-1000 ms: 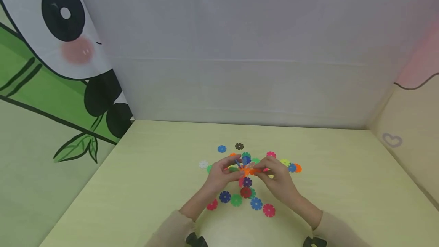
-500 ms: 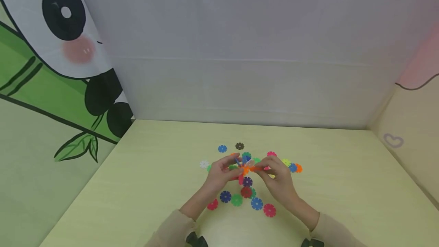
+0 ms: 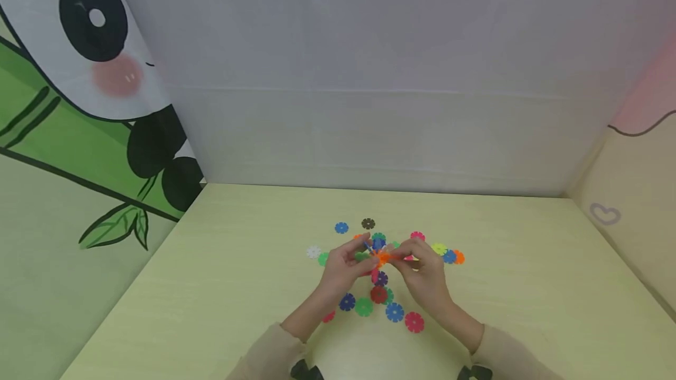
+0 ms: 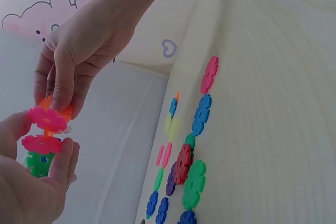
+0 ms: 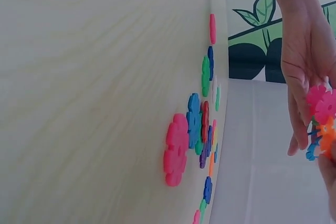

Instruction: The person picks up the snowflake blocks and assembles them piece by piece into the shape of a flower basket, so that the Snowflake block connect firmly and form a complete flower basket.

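Above the table, my left hand holds a small cluster of interlocking plastic snowflake discs. Pink, orange, green and blue discs show in it. My right hand pinches an orange snowflake disc against the cluster's right side. Both hands nearly meet around the pieces. In the right wrist view a pink disc sits by the left fingers, with orange and blue discs below it. Fingers hide part of the cluster, so I cannot tell whether the orange disc is slotted in.
Several loose snowflake discs lie on the pale table below and around the hands. A pink disc and a blue disc lie at the front. A brown disc is at the back, a white disc at the left. A white wall stands behind.
The orange pieces between the hands have turned slightly, and the hands have drawn a little closer together. The loose discs on the table stay put.
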`<state>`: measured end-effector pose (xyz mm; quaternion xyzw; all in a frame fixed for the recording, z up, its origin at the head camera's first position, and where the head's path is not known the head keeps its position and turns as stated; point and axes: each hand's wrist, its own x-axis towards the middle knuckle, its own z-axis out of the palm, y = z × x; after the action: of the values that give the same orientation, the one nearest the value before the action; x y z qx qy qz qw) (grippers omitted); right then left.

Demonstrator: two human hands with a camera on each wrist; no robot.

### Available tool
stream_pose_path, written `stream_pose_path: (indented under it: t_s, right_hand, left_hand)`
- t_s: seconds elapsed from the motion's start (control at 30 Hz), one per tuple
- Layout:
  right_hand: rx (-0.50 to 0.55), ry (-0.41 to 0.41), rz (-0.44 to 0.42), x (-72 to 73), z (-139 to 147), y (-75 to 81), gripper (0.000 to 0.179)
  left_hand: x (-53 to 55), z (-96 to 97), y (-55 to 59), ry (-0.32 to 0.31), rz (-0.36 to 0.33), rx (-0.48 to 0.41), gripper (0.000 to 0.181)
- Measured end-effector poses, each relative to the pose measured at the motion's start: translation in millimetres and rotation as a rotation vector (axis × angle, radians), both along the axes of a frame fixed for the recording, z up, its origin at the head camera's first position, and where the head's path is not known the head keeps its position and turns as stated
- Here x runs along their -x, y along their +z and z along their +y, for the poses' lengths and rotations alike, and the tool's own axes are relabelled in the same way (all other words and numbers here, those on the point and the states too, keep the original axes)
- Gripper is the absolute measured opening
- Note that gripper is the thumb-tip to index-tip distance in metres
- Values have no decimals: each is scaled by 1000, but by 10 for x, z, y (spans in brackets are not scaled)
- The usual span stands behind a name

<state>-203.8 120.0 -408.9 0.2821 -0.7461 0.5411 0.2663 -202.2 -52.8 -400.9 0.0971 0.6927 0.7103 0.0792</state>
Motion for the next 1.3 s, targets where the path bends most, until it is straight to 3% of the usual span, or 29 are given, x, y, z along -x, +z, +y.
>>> stream_pose_path:
  t_s: [0.13,0.47,0.57,0.7,0.8,0.9,0.97,1.07,1.3]
  right_hand:
    - [2,12,-20,11,9,-3,21]
    - [-44,133,-157,75,211,-30,21]
    - [-131,129,-223,47,255,-16,16]
    - [-261,112,-402,-8,363,-10,19]
    - [-407,173,-554,-40,479,-48,26]
    - [-571,277,-637,-69,584,-121,28]
    - [-650,315,-662,-87,625,-168,28]
    - [-691,333,-671,-114,649,-226,24]
    - [-689,366,-666,-115,655,-259,21]
  left_hand:
    - [-22,18,25,15,15,20,57]
    - [-11,-60,-26,-88,-12,-7,43]
    - [-13,-79,-60,-82,-42,-3,43]
    - [-15,-150,-108,-45,-72,-1,42]
    - [-9,-228,-109,-23,-59,8,41]
    - [1,-293,-89,-17,-36,14,40]
    - [6,-320,-76,-15,-32,12,39]
    - [11,-340,-76,-8,-35,15,38]
    - [8,-344,-82,13,-42,34,37]
